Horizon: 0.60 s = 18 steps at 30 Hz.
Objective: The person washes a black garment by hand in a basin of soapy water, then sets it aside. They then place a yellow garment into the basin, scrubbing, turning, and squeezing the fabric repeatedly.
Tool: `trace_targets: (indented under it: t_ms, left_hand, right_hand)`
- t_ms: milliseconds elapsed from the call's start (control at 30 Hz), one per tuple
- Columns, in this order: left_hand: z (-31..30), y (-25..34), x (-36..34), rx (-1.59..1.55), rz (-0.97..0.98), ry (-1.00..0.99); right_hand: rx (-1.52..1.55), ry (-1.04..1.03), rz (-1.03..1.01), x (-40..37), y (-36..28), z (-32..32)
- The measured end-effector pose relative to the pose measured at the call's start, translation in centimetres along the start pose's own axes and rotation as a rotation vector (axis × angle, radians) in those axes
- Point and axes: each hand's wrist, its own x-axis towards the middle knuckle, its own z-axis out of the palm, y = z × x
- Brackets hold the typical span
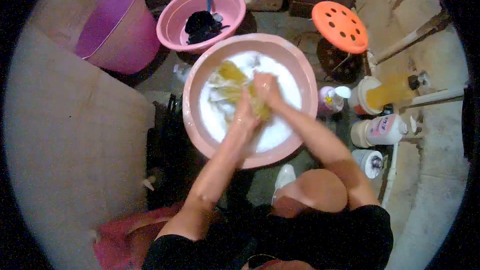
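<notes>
A wet yellow and white cloth (231,74) lies bunched in white suds inside a large pink basin (191,129). My left hand (246,109) grips the near part of the cloth, its fingers pointing away from me. Close on its right, my right hand (267,89) is closed in a fist on the same cloth. Some of the yellow fabric shows between and below both hands. Foam hides the bottom of the basin, and I cannot make out what kind of garment the cloth is.
Behind the basin stands a smaller pink tub (167,25) holding black cloth (202,26). A purple bucket (122,35) is at far left. An orange stool (341,26), a pump bottle (332,100), a yellow-liquid bottle (390,92) and a white bottle (385,129) line the right.
</notes>
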Motion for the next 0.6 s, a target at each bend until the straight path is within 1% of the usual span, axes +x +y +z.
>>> trace_targets:
  t_ms: [33,67,100,133,167,200,233,267,333,367,400,433,467,500,533,600]
  left_hand:
    - [0.3,-0.6,0.5,0.009,0.017,0.015]
    - [-0.4,-0.9,0.8,0.030,0.021,0.037]
    - [-0.2,-0.7,0.7,-0.040,0.035,0.050]
    - [-0.1,-0.6,0.7,-0.110,0.051,0.062]
    - [-1.2,0.7,0.9,-0.113,-0.001,-0.016]
    - [-3.6,1.6,1.6,-0.104,-0.091,-0.166]
    - [-4.0,2.0,1.2,-0.097,-0.126,-0.227]
    - [-4.0,1.7,0.9,-0.102,-0.113,-0.194]
    - [0.2,0.0,-1.8,-0.100,-0.011,0.028]
    - [2.1,-1.2,-2.3,-0.107,0.053,0.124]
    - [-0.3,-2.1,0.6,-0.134,0.061,-0.049]
    - [0.7,-1.6,-0.2,-0.064,0.096,0.026]
    - [0.7,-0.3,-1.8,0.012,0.133,0.098]
    - [-1.2,0.5,-1.4,-0.007,0.134,0.100]
    - [-4.8,1.0,-0.3,0.007,0.020,-0.085]
    - [-10.2,-0.3,3.8,0.025,-0.086,-0.276]
  right_hand:
    - [0.032,0.027,0.116,0.3,0.0,-2.2]
    - [0.086,0.028,0.246,-1.0,-1.8,-2.4]
    - [-0.046,0.186,0.097,-2.0,-2.6,-0.8]
    - [-0.065,0.187,0.083,-4.2,-5.2,-0.7]
    - [0.106,0.266,-0.130,-6.1,-6.9,-1.1]
    - [0.262,0.307,-0.355,-7.9,-8.7,-1.6]
    - [0.277,0.271,-0.465,-8.0,-8.7,-0.4]
    - [0.249,0.230,-0.492,-6.6,-7.2,0.8]
    - [0.092,0.199,-0.363,-4.0,-2.9,1.8]
    - [0.090,0.115,-0.167,-1.5,0.1,1.3]
    - [0.065,0.078,0.085,-1.2,-1.3,-2.0]
    - [0.049,0.074,0.081,-1.6,-1.9,-2.7]
    - [0.176,0.142,0.047,-3.2,-4.0,-2.1]
    - [0.305,0.194,0.013,-4.9,-5.4,-1.5]
    - [0.302,0.181,0.018,-6.5,-6.5,-0.6]
    - [0.379,0.194,-0.553,-8.1,-7.0,2.1]
